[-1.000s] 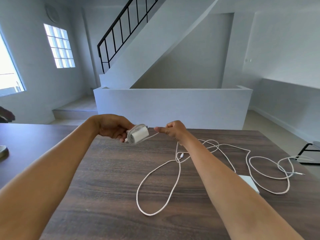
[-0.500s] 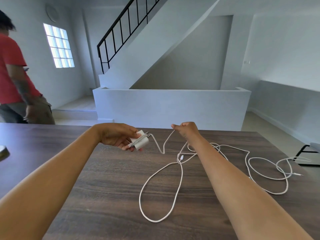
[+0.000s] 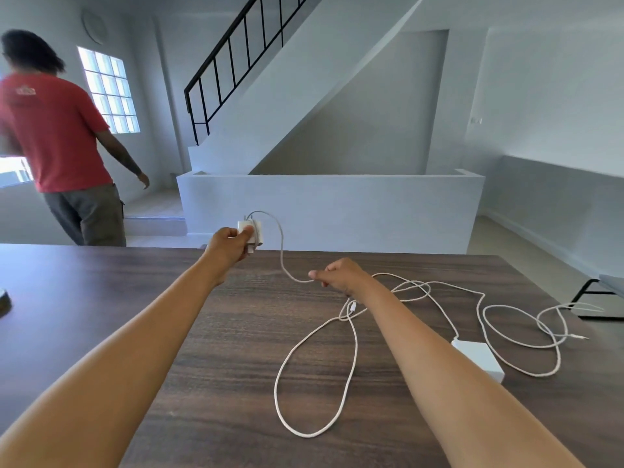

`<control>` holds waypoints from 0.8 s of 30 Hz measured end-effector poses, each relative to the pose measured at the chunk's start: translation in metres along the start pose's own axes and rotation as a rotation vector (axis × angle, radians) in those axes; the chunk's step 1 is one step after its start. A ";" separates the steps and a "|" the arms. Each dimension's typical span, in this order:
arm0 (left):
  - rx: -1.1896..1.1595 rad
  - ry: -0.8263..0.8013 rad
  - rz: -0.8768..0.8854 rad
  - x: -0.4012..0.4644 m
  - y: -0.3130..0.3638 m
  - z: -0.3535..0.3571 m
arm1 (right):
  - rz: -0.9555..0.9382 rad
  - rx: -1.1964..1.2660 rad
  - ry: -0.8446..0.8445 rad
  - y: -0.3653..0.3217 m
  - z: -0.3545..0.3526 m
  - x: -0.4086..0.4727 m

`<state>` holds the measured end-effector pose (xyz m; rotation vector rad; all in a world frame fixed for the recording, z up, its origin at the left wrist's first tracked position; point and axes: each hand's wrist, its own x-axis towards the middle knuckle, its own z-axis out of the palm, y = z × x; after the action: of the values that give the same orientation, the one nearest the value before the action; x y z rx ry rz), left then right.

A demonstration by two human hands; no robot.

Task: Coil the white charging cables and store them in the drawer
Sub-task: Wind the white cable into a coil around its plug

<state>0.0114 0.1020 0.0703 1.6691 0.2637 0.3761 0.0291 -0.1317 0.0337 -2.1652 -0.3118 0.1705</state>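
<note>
My left hand (image 3: 229, 244) grips a white charger block (image 3: 250, 231) with cable wound around it, held up above the far edge of the dark wooden table (image 3: 209, 366). From the block a white cable (image 3: 282, 261) drops in a curve to my right hand (image 3: 341, 275), which pinches it just above the table. The rest of that cable lies in a large loose loop (image 3: 317, 383) near me. A second white charger block (image 3: 479, 358) lies to the right with its own cable (image 3: 516, 329) spread in loops.
A person in a red shirt (image 3: 54, 136) walks beyond the table at the left. A dark object (image 3: 4, 298) sits at the table's left edge. A black chair frame (image 3: 594, 298) stands off the right side. No drawer is in view.
My left hand rose and moved away with the charger block. My right hand dropped lower toward the table, drawing out more cable. The person in red walked further right.
</note>
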 end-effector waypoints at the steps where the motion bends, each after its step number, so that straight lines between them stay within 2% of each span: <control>1: -0.032 0.034 -0.005 0.002 -0.002 -0.001 | 0.013 0.022 -0.071 0.000 0.002 -0.003; 5: -0.188 0.148 -0.048 0.009 -0.002 0.001 | -0.001 0.017 -0.335 0.001 0.017 -0.010; 9: -0.353 0.116 -0.078 0.010 0.011 0.007 | -0.040 -0.087 -0.396 -0.001 0.031 -0.012; 13: -0.482 -0.061 -0.110 0.000 0.024 0.008 | -0.045 -0.167 -0.296 0.002 0.033 -0.008; 18: -0.440 -0.522 -0.156 -0.019 0.028 -0.002 | -0.037 -0.284 -0.143 0.002 0.035 0.000; 21: -0.199 -0.722 -0.182 -0.029 0.035 -0.003 | -0.041 -0.275 0.029 -0.003 0.025 0.004; 24: 0.119 -0.811 -0.162 -0.032 0.042 -0.004 | -0.044 -0.217 0.162 -0.005 0.008 0.008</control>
<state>-0.0217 0.0878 0.1089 1.7661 -0.1887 -0.4517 0.0341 -0.1202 0.0327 -2.3673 -0.2964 -0.0667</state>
